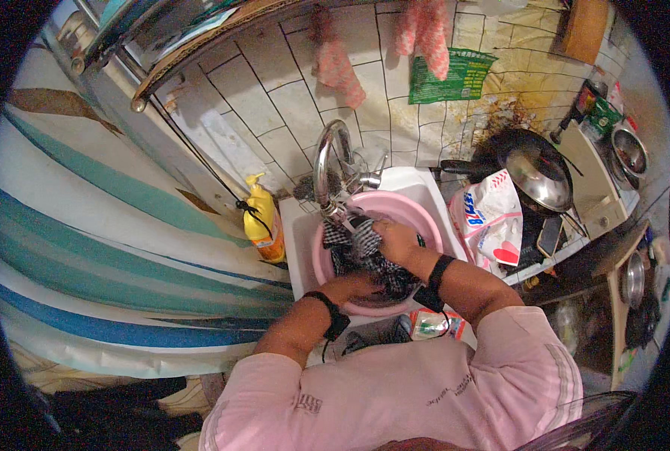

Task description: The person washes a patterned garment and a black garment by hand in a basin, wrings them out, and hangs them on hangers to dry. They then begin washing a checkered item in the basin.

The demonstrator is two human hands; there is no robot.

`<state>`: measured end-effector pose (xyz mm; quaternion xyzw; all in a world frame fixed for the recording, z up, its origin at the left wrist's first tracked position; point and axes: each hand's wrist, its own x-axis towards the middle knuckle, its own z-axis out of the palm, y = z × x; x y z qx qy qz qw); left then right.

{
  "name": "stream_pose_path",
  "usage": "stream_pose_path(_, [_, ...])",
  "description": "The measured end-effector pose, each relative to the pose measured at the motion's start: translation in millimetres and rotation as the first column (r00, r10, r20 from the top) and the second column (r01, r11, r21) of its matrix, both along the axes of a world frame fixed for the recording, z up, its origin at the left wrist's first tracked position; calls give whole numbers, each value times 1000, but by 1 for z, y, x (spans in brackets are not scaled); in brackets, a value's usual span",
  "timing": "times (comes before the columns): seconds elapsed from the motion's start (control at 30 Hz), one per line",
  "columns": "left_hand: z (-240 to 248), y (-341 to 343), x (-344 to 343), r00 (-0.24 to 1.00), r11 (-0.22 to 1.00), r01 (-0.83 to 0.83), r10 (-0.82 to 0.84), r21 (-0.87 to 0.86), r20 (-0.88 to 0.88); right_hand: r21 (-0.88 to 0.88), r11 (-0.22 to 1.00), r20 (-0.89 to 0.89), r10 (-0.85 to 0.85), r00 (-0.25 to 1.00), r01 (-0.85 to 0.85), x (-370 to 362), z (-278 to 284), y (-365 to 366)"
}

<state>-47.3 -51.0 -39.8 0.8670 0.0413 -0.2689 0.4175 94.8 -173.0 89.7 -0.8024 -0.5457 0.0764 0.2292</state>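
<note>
You had both hands in the round pink plastic basin (418,218), which sat in the white sink (297,240) under the curved chrome tap (327,161). Your right hand (397,239) was closed over the upper part of the black-and-white checked cloth (357,252), bunching it near the spout. Your left hand (356,286), at about seven o'clock from the right one, was curled around the lower folds of that same cloth, low in the basin.

To do this well, I judged you should have kept the fabric gathered over the basin, rubbed one handful against the other, and kept the trailing end from slipping over the rim.

By my count there was one basin, one checked cloth and one tap. One yellow squeeze bottle (263,218) stood at nine o'clock from the basin, just beside the sink. Two pink patterned rags (425,30) hung on the tiled wall at twelve o'clock. One black wristband (439,272) circled each wrist.
</note>
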Motion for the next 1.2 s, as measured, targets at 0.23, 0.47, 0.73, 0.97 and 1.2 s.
stream_pose_path(0.23, [143,49,10,905,978,208,-179,35,-386,-377,876,-5,323,946,-300,-48,-89,-37])
stream_pose_path(0.47, [108,21,5,947,729,-91,-148,679,286,-577,676,-253,387,887,-459,-56,-43,-32])
stream_pose_path(0.73, [86,10,2,990,767,86,-137,636,31,-309,948,129,-32,991,71,-16,-29,-69])
stream_pose_path(0.97, [12,34,12,955,770,1,-190,638,227,-493,870,-45,-50,998,22,-18,-79,-34])
stream_pose_path(1.2, [-2,41,40,911,809,-88,-170,582,375,-446,891,-20,-104,994,84,7,-118,-16])
